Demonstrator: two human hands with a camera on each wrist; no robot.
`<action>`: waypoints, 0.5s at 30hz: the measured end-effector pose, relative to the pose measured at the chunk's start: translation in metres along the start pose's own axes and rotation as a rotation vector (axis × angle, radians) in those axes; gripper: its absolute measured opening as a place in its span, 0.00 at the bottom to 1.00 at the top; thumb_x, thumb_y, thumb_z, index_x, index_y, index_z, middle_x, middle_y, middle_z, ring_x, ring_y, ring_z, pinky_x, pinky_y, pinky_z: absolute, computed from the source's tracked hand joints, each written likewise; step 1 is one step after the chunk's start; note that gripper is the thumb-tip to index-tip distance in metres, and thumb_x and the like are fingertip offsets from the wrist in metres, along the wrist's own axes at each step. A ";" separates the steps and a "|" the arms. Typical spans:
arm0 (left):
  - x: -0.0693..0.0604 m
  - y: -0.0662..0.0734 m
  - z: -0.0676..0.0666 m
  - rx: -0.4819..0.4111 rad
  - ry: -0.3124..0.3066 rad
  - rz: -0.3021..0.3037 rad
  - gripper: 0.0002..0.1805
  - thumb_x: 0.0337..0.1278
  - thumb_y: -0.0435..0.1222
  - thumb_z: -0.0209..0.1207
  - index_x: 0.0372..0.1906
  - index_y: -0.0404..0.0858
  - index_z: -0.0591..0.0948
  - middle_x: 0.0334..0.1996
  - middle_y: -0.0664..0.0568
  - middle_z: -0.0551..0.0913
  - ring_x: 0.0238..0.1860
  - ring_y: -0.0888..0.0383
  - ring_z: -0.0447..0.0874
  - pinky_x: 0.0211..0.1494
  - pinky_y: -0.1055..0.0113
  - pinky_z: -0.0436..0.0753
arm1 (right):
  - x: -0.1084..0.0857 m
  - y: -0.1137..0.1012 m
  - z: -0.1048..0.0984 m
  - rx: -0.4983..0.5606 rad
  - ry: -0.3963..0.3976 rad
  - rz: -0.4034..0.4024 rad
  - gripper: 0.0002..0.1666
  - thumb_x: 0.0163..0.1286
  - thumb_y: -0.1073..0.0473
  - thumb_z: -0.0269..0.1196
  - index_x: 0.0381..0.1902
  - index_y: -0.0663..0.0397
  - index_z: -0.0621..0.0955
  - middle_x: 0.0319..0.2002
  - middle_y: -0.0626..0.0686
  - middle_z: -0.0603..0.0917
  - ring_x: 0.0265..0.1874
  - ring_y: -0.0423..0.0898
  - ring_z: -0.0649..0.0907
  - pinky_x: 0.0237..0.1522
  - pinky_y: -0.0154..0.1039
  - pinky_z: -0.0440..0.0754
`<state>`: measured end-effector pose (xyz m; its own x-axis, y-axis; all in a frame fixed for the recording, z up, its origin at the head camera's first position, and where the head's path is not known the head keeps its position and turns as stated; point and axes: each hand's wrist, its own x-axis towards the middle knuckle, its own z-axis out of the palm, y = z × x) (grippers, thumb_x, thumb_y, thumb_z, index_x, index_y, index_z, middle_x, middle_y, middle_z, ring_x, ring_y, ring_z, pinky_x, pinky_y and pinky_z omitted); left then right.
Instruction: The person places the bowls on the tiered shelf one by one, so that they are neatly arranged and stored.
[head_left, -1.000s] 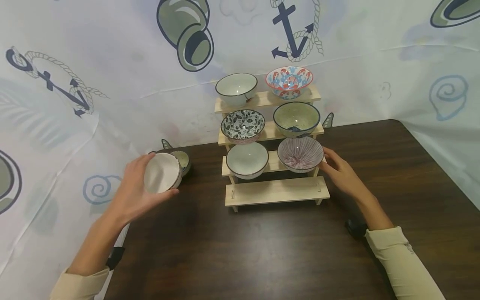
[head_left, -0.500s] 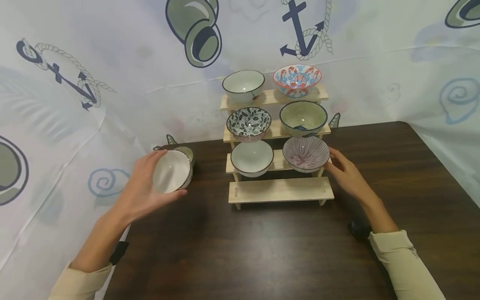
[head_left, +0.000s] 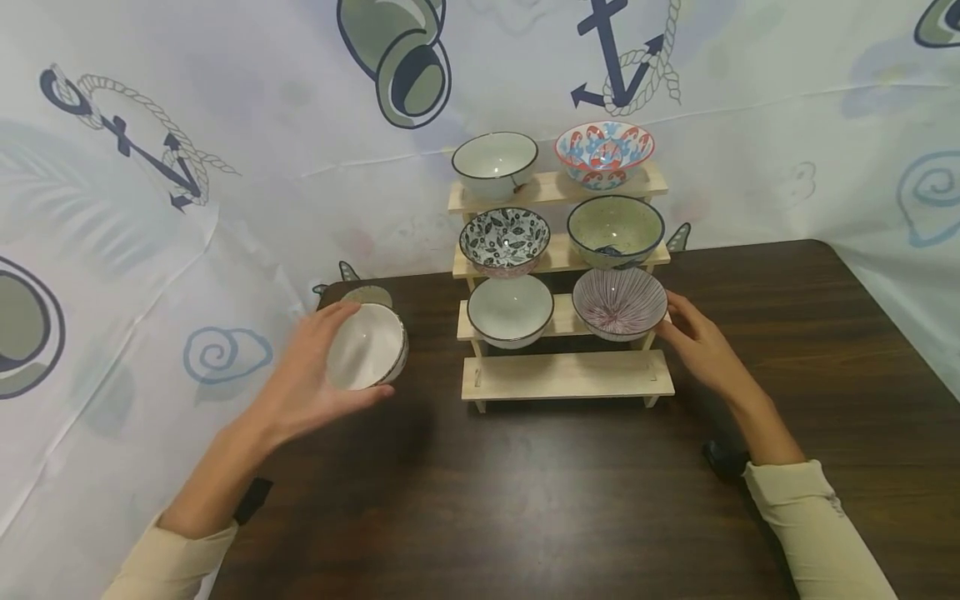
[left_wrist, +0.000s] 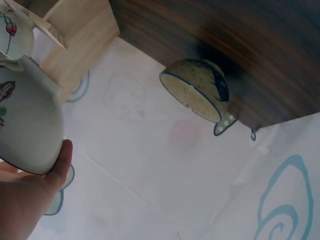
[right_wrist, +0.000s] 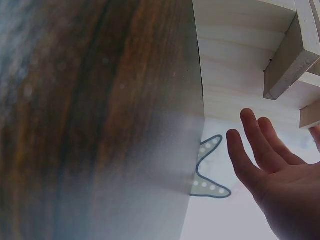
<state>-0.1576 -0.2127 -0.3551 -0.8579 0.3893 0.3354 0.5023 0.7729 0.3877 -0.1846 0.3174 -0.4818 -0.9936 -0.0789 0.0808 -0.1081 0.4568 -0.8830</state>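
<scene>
My left hand (head_left: 303, 387) holds a white bowl (head_left: 365, 348) by its sides, thumb below and fingers behind, tilted above the table; its outside bears dark leaf marks in the left wrist view. My right hand (head_left: 701, 350) touches the right end of the wooden tiered stand (head_left: 566, 375), beside the purple-striped bowl (head_left: 619, 304). In the right wrist view several of its fingers (right_wrist: 260, 142) are spread and loosely extended; the thumb is out of that view. Left of the striped bowl sits a plain white bowl (head_left: 510, 310). The lowest step holds nothing.
Higher steps carry a black-leaf bowl (head_left: 504, 240), a green bowl (head_left: 615, 232), a white dark-rimmed bowl (head_left: 495, 158) and a red-and-blue bowl (head_left: 604, 150). A speckled bowl (left_wrist: 192, 92) stands on the brown table (head_left: 525, 500), partly hidden behind the held one. Printed cloth (head_left: 262, 83) hangs behind.
My left hand has carried the white bowl rightward, closer to the stand, covering more of the speckled bowl. My right hand stays at the stand's right end. The head view has shifted slightly.
</scene>
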 end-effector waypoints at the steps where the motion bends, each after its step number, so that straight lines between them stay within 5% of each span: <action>1: -0.001 0.001 0.001 -0.003 0.001 0.004 0.59 0.32 0.52 0.82 0.75 0.39 0.68 0.73 0.40 0.69 0.73 0.39 0.64 0.67 0.37 0.68 | 0.000 0.000 0.000 0.000 -0.002 0.001 0.37 0.81 0.40 0.53 0.82 0.36 0.58 0.73 0.61 0.71 0.73 0.63 0.72 0.70 0.68 0.68; 15: -0.004 0.013 0.015 -0.027 -0.010 0.021 0.60 0.33 0.53 0.82 0.76 0.43 0.67 0.73 0.47 0.69 0.70 0.47 0.66 0.62 0.43 0.74 | 0.000 0.000 -0.002 -0.033 0.000 0.011 0.38 0.81 0.39 0.53 0.83 0.35 0.58 0.76 0.62 0.67 0.74 0.66 0.70 0.70 0.71 0.66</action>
<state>-0.1495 -0.1970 -0.3643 -0.8480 0.4104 0.3353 0.5229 0.7508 0.4035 -0.1848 0.3190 -0.4812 -0.9947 -0.0737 0.0716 -0.0986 0.4864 -0.8682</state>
